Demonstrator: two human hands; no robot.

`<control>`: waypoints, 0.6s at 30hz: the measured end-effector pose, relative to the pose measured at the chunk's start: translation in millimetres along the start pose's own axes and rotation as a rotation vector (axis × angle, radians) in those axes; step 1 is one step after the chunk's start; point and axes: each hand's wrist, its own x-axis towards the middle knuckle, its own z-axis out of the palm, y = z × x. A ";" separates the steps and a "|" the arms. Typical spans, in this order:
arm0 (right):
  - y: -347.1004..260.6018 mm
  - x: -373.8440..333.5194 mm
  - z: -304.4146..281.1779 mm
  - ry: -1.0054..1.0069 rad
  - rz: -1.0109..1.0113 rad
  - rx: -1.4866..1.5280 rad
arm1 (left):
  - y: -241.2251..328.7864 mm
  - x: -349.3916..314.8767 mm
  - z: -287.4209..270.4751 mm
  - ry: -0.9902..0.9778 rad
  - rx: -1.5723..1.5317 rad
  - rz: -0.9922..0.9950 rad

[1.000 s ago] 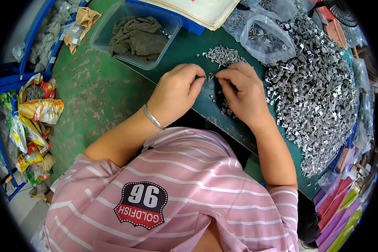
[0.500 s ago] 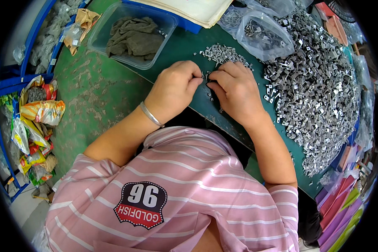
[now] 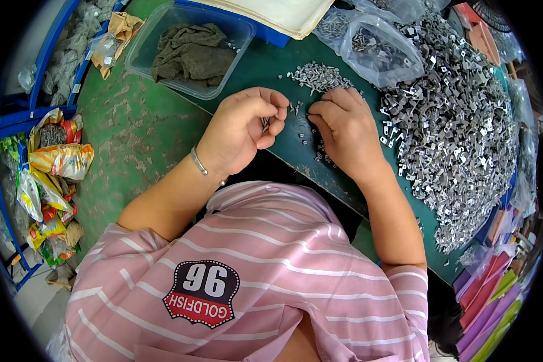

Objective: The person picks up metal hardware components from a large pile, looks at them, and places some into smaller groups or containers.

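Observation:
My left hand (image 3: 238, 130) is turned partly palm up, its fingers curled around a few small silvery metal parts (image 3: 265, 124). Thumb and forefinger come together at the top. Across a narrow gap, my right hand (image 3: 347, 130) is held palm down at the table, its fingertips pinched together; whatever is between them is too small to make out. Just beyond my right hand lies a heap of small silver screw-like pieces (image 3: 320, 77). A few loose pieces (image 3: 295, 107) rest between the hands, and small dark bits (image 3: 321, 155) lie partly beneath my right hand.
To the right spreads a large heap of bent metal clips (image 3: 452, 133). Behind my hands is an open clear plastic bag (image 3: 380, 51) with metal parts. A clear tub (image 3: 208, 92) with a dark cloth stands at the left, by the table's edge. Packets (image 3: 60, 163) fill a blue rack.
My left hand has moved slightly left and rolled open toward palm up, showing metal parts inside it. My right hand has shifted a little to the right, widening the gap.

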 end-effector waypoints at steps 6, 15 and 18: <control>0.9 -0.3 -10.9 0.035 0.711 0.965 | -14.9 7.5 6.6 0.141 1.116 0.583; -6.3 4.6 18.0 -0.002 0.034 0.186 | -17.0 15.8 3.7 0.158 1.599 0.779; -6.9 5.8 21.0 -0.035 -0.064 -0.003 | -15.6 14.1 2.1 0.147 1.622 0.784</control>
